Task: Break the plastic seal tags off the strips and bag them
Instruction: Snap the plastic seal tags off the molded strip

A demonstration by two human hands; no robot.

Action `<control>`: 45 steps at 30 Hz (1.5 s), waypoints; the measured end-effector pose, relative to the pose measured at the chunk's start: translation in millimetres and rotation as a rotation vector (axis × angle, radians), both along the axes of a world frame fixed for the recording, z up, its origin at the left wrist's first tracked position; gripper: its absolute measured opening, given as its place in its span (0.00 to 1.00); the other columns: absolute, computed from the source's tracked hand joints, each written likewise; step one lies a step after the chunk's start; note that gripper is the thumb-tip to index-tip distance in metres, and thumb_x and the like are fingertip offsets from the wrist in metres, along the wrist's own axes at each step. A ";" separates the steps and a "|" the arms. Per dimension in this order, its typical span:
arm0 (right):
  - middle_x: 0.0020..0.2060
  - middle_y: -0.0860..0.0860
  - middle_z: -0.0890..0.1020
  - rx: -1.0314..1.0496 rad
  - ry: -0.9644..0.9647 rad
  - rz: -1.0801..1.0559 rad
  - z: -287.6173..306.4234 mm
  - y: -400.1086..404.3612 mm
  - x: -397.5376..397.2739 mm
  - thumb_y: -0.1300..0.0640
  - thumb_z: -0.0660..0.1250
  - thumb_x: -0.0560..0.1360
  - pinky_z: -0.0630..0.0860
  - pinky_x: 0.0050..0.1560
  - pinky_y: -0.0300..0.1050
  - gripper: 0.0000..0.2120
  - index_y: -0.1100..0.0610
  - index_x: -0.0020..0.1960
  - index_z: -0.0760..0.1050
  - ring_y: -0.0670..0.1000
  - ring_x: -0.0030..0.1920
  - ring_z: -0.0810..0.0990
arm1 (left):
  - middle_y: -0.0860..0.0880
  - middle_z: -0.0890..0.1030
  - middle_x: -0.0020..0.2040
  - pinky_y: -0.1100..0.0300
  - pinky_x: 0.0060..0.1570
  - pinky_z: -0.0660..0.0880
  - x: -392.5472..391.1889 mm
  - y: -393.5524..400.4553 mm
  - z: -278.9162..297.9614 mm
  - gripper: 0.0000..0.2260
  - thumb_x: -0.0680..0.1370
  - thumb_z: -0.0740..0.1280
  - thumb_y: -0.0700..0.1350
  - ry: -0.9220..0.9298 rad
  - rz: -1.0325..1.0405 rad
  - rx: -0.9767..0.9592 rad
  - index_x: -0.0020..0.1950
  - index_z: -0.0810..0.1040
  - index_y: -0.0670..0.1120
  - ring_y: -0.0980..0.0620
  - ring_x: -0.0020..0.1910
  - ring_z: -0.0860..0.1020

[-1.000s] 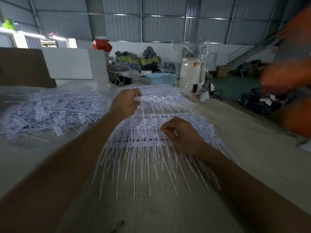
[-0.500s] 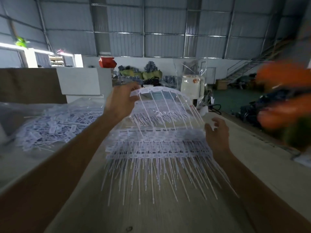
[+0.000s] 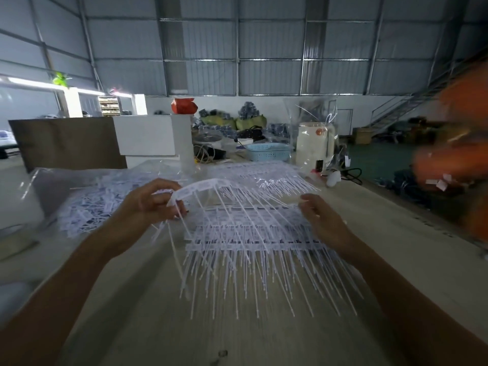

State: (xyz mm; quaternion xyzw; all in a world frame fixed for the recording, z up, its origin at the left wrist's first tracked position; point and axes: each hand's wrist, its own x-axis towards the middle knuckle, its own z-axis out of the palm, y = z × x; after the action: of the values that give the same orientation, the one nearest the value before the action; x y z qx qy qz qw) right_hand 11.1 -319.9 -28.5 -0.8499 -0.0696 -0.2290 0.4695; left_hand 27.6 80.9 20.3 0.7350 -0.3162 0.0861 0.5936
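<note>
Blurred beyond reading at the right edge of the view: an orange-clad figure (image 3: 459,143), cut off by the frame. Print on the tag heads too small to make out. Right end of the lifted strip (image 3: 208,184) hidden behind the right hand (image 3: 320,217), so exact grip there hard to tell.

One white strip of seal tags raised above the desk (image 3: 264,339), bowed into an arch between the two hands, thin tails hanging down and toward the near edge. Beneath it, a stack of more strips (image 3: 253,241) lying flat mid-desk, tails fanned toward the near edge. Further strips under clear film (image 3: 266,173) toward the far edge. Loose broken-off tags (image 3: 92,210) heaped in a clear plastic bag (image 3: 42,186) at the left edge.

Left hand (image 3: 150,204) curled, pinching the strip's left end between thumb and fingers. Right hand with fingers bent around the strip's right end, apparently gripping it. Forearms reaching in from the near corners.
</note>
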 end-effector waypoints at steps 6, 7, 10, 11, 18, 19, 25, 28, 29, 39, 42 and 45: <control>0.64 0.60 0.78 -0.321 0.217 0.029 -13.5 21.9 18.6 0.42 0.59 0.81 0.73 0.64 0.55 0.29 0.52 0.78 0.59 0.58 0.63 0.77 | 0.52 0.83 0.60 0.64 0.53 0.78 -11.1 2.6 -19.4 0.24 0.70 0.72 0.35 0.064 -0.060 0.135 0.61 0.82 0.56 0.51 0.57 0.82; 0.63 0.56 0.78 -0.247 0.231 0.043 -11.9 22.9 19.5 0.41 0.59 0.81 0.75 0.59 0.51 0.28 0.50 0.78 0.59 0.55 0.60 0.79 | 0.52 0.83 0.60 0.64 0.53 0.78 -12.3 0.8 -18.6 0.24 0.70 0.72 0.33 0.072 -0.058 0.123 0.61 0.82 0.54 0.50 0.57 0.82; 0.56 0.50 0.82 0.019 0.183 0.060 -6.3 20.8 21.0 0.45 0.63 0.81 0.76 0.42 0.37 0.21 0.47 0.73 0.66 0.52 0.52 0.82 | 0.50 0.84 0.57 0.64 0.53 0.78 -15.4 -1.5 -15.0 0.24 0.72 0.70 0.29 0.059 -0.025 0.133 0.63 0.81 0.50 0.48 0.56 0.83; 0.56 0.50 0.82 0.040 0.160 0.057 -5.0 20.1 21.4 0.47 0.63 0.81 0.76 0.41 0.36 0.20 0.47 0.71 0.68 0.53 0.54 0.82 | 0.50 0.85 0.56 0.65 0.53 0.78 -16.2 -1.1 -14.5 0.24 0.72 0.70 0.29 0.048 -0.018 0.140 0.62 0.81 0.50 0.48 0.55 0.83; 0.72 0.50 0.67 0.004 0.054 0.124 -0.7 41.1 14.0 0.50 0.63 0.81 0.78 0.56 0.49 0.28 0.47 0.78 0.57 0.51 0.68 0.72 | 0.51 0.84 0.58 0.63 0.54 0.79 -19.7 -0.5 -5.9 0.24 0.70 0.72 0.36 0.003 -0.140 0.105 0.60 0.82 0.59 0.48 0.55 0.83; 0.71 0.48 0.68 0.116 -0.009 0.141 7.5 43.7 9.8 0.51 0.63 0.81 0.78 0.51 0.41 0.28 0.46 0.78 0.57 0.49 0.67 0.73 | 0.51 0.84 0.58 0.63 0.54 0.78 -20.9 -1.3 -5.0 0.23 0.70 0.72 0.37 -0.018 -0.136 0.099 0.60 0.82 0.59 0.49 0.55 0.83; 0.53 0.50 0.84 0.465 -0.464 -0.004 65.3 32.3 -24.8 0.57 0.60 0.83 0.81 0.48 0.47 0.12 0.50 0.66 0.69 0.51 0.50 0.85 | 0.51 0.86 0.51 0.69 0.43 0.76 -13.6 6.9 -3.7 0.26 0.72 0.71 0.35 -0.105 0.051 0.014 0.61 0.81 0.63 0.57 0.49 0.84; 0.37 0.51 0.85 0.712 -0.574 -0.160 75.7 10.8 -39.8 0.56 0.60 0.83 0.79 0.31 0.42 0.07 0.53 0.59 0.73 0.52 0.33 0.84 | 0.55 0.86 0.49 0.71 0.40 0.75 -7.6 18.0 -16.2 0.26 0.74 0.68 0.28 0.037 0.015 0.183 0.64 0.80 0.56 0.59 0.45 0.84; 0.35 0.51 0.84 0.802 -0.564 -0.198 74.3 4.7 -43.2 0.55 0.60 0.83 0.77 0.29 0.41 0.05 0.50 0.56 0.74 0.52 0.30 0.82 | 0.58 0.85 0.48 0.72 0.40 0.74 -6.4 21.4 -20.9 0.26 0.75 0.68 0.29 0.078 -0.017 0.283 0.65 0.79 0.55 0.61 0.43 0.83; 0.48 0.59 0.83 0.886 0.071 0.405 63.4 -44.0 -40.7 0.23 0.54 0.71 0.67 0.30 0.40 0.39 0.50 0.66 0.77 0.51 0.30 0.71 | 0.54 0.85 0.53 0.69 0.51 0.75 -4.3 31.1 -27.4 0.18 0.76 0.70 0.34 0.113 -0.045 0.566 0.63 0.81 0.50 0.56 0.54 0.82; 0.44 0.57 0.84 0.507 0.143 0.230 55.7 -47.3 -38.3 0.18 0.55 0.65 0.67 0.26 0.41 0.38 0.43 0.59 0.80 0.51 0.27 0.70 | 0.52 0.85 0.50 0.69 0.48 0.75 -4.1 31.2 -30.3 0.18 0.76 0.70 0.32 0.132 -0.047 0.561 0.61 0.82 0.49 0.54 0.52 0.83; 0.45 0.50 0.84 -0.076 0.268 0.152 36.2 -30.6 -34.5 0.38 0.65 0.77 0.77 0.36 0.42 0.13 0.42 0.57 0.80 0.51 0.39 0.81 | 0.52 0.86 0.50 0.68 0.49 0.76 -4.0 29.5 -30.5 0.17 0.76 0.70 0.33 0.132 -0.037 0.584 0.61 0.82 0.49 0.54 0.51 0.83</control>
State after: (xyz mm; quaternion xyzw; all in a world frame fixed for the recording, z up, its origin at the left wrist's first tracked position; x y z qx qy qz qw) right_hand -23.4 -350.6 7.7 -0.8823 -0.0790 -0.0745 0.4580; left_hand 23.6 110.4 -10.1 0.8728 -0.3015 -0.0673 0.3780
